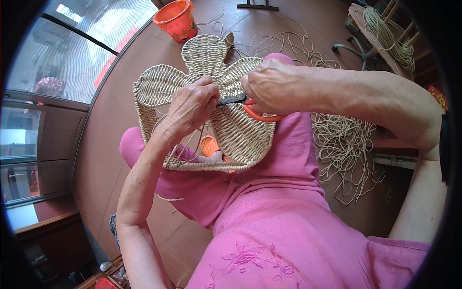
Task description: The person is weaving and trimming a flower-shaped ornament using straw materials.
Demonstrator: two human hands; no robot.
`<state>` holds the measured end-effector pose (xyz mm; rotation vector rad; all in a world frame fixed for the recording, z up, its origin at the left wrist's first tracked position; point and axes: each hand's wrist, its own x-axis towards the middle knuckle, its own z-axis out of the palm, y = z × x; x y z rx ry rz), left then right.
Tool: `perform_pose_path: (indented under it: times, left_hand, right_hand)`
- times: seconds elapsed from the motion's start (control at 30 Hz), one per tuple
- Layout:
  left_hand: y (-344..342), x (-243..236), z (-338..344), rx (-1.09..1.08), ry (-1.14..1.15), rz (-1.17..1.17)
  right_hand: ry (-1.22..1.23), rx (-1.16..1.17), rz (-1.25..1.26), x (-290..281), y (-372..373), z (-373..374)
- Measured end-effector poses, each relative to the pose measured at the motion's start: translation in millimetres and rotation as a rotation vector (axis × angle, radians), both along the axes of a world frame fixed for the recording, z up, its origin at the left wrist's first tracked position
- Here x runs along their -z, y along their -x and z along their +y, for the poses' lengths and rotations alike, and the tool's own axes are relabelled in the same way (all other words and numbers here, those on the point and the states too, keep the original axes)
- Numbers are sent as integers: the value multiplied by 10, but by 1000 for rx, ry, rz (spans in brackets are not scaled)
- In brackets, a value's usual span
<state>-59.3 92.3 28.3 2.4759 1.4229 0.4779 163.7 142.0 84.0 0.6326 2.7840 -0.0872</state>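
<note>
A woven straw-coloured cord piece [243, 139], with flower-petal panels and a braided rim, rests across my lap over pink trousers. My right hand [264, 89] grips scissors [260, 113] with orange handles and dark blades, which lie over the middle of the weave. Just left of the blades, my left hand [195, 98] is closed at the centre of the piece; whatever is between its fingers is hidden. Loose cords dangle below it through an opening.
An orange bucket [175, 21] stands at the back left, beside a glazed door [57, 62]. Loose cord [344, 154] is piled on the floor to my right. A coil of cord [387, 36] lies on a wooden surface at upper right, near a chair's wheeled base [358, 58].
</note>
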Motion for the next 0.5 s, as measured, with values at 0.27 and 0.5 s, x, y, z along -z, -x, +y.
perform_pose_path:
  times: [0.27, 0.5]
  left_hand:
    - [-29, 68, -41, -17, -72, -59]
    - [9, 126, -13, -16, -93, -33]
  right_hand:
    - [4, 45, -21, -51, -56, -52]
    - [-6, 34, -47, -22, 97, -28]
